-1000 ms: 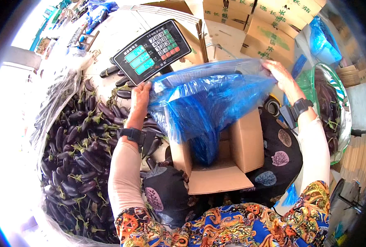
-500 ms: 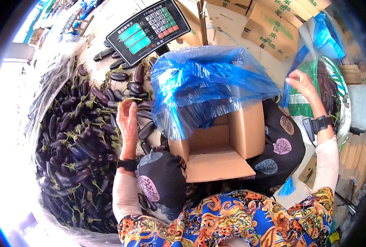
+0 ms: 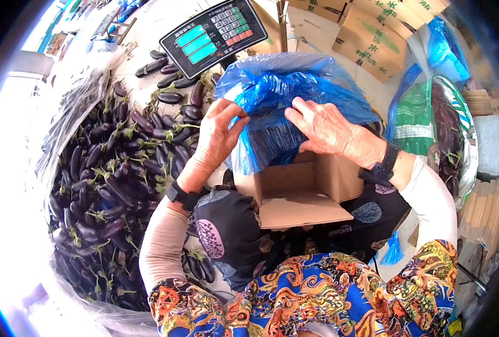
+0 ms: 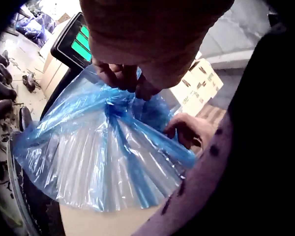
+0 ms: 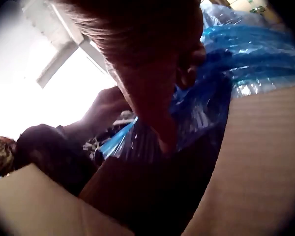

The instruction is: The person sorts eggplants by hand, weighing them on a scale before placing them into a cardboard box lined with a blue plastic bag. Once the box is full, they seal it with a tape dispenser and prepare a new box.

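A thin blue plastic bag [image 3: 294, 92] drapes over the far side of an open cardboard box [image 3: 300, 210] on the person's lap. At the bag's bunched left part, the left hand [image 3: 218, 132] pinches the film with thumb and fingertips; the left wrist view shows this bunched film [image 4: 119, 101] under the fingers. The right hand [image 3: 331, 129] reaches over the box opening, fingers bent at the film and thumb held apart below. In the right wrist view its thumb [image 5: 164, 132] points down beside the blue film. Part of the bag hangs inside the box.
A large heap of eggplants [image 3: 109, 202] lies on the left. Beyond the box stands a scale display [image 3: 213, 36] with lit screens. Printed cartons [image 3: 373, 42] are at the back right, and a green and white sack [image 3: 418, 123] with eggplants stands on the right.
Both hands held the bag stretched wide, then let go and moved apart as it settled over the box. Now they have come inward to the film above the opening.
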Demonstrator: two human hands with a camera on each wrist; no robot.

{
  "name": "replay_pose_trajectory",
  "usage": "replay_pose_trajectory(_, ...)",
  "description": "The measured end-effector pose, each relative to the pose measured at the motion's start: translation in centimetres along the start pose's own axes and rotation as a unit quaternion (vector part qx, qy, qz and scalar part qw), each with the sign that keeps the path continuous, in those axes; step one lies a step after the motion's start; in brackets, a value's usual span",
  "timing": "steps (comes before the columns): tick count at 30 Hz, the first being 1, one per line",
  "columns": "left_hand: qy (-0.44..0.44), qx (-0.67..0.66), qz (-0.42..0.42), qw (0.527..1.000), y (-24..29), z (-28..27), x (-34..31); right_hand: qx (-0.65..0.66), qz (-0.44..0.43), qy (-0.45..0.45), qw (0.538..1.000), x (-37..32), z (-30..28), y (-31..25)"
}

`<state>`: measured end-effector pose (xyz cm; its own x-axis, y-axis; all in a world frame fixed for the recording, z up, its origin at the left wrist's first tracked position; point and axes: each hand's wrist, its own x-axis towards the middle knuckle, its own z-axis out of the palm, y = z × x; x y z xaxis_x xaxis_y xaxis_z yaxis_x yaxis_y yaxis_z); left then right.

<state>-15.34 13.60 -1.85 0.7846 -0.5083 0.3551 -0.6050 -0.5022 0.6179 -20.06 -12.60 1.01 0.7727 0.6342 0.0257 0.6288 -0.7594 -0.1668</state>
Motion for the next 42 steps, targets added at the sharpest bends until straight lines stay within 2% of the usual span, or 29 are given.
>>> replay_pose_trajectory(1, -0.014, -0.057, -0.065, 0.996, 0.0, -0.2, -0.3, -0.016, -0.033, 0.009, 0.999, -0.1, 0.3, -0.5)
replay_pose_trajectory(3, 0.012, -0.065, -0.089, 0.994, 0.1, -0.5, -0.5, -0.053, -0.097, 0.028, 0.993, -0.1, 1.1, -0.9)
replay_pose_trajectory(7, -0.052, -0.064, -0.032, 0.996, 1.5, -1.1, -1.5, -0.154, -0.099, 0.009, 0.983, -0.4, 4.8, -0.2)
replay_pose_trajectory(9, -0.076, -0.052, -0.019, 0.996, 1.6, -1.1, -1.9, -0.117, -0.078, -0.006, 0.990, -0.8, 5.7, 1.2)
replay_pose_trajectory(11, -0.089, -0.079, -0.053, 0.991, 2.2, -2.5, -2.1, -0.075, -0.040, 0.000, 0.996, -1.0, 3.7, 0.8)
replay_pose_trajectory(14, -0.129, -0.096, -0.074, 0.984, 3.0, -4.3, -2.3, 0.002, -0.045, 0.058, 0.997, -1.5, -0.9, 0.0)
replay_pose_trajectory(15, -0.143, -0.090, -0.060, 0.984, 3.4, -4.5, -2.3, 0.028, -0.048, 0.077, 0.995, -1.8, -2.0, -0.3)
replay_pose_trajectory(19, -0.174, -0.034, 0.051, 0.983, 4.4, -4.4, -2.1, -0.040, -0.075, 0.061, 0.995, -1.9, -2.1, -2.5)
replay_pose_trajectory(20, -0.175, -0.035, 0.029, 0.984, 4.2, -4.1, -2.2, -0.067, -0.118, 0.086, 0.987, -1.6, -0.2, -2.2)
replay_pose_trajectory(24, -0.171, -0.100, -0.102, 0.975, 3.3, -3.2, -3.6, -0.245, -0.164, 0.158, 0.942, 1.5, 5.6, -2.5)
replay_pose_trajectory(25, -0.160, -0.090, -0.093, 0.979, 2.6, -2.9, -4.4, -0.234, -0.171, 0.163, 0.943, 2.0, 6.4, -2.5)
replay_pose_trajectory(27, -0.148, -0.103, -0.107, 0.978, 2.1, -2.7, -5.7, -0.201, -0.142, 0.041, 0.968, 2.4, 7.0, -2.1)
replay_pose_trajectory(29, -0.139, -0.118, -0.119, 0.976, 1.8, -2.8, -6.5, -0.146, -0.111, 0.100, 0.978, 2.1, 6.6, -1.4)
replay_pose_trajectory(31, -0.142, -0.116, -0.123, 0.975, 1.7, -2.7, -6.4, -0.054, -0.073, 0.110, 0.990, 1.4, 4.1, -1.3)
replay_pose_trajectory(33, -0.143, -0.101, -0.077, 0.982, 1.5, -2.0, -6.0, 0.061, -0.028, 0.124, 0.990, 0.7, 2.0, -1.6)
replay_pose_trajectory(34, -0.144, -0.092, -0.055, 0.984, 1.4, -1.7, -6.0, 0.063, -0.017, 0.092, 0.994, 0.3, 0.7, -1.8)
replay_pose_trajectory(37, -0.155, -0.042, 0.027, 0.987, 1.7, -1.0, -4.9, -0.033, -0.073, 0.074, 0.994, -0.6, 0.6, -3.2)
replay_pose_trajectory(38, -0.146, -0.019, 0.042, 0.988, 1.6, -0.7, -4.9, -0.065, -0.103, 0.023, 0.992, -0.6, 1.5, -3.4)
replay_pose_trajectory(39, -0.138, -0.037, 0.029, 0.989, 1.3, -0.3, -5.1, -0.136, -0.151, 0.094, 0.975, -0.5, 3.7, -3.2)
replay_pose_trajectory(41, -0.125, -0.072, -0.004, 0.990, 0.7, 0.2, -5.8, -0.174, -0.189, 0.151, 0.955, 0.8, 5.6, -3.0)
replay_pose_trajectory(42, -0.106, -0.055, -0.023, 0.993, 1.1, 0.1, -5.8, -0.175, -0.187, 0.153, 0.954, 1.3, 6.6, -2.5)
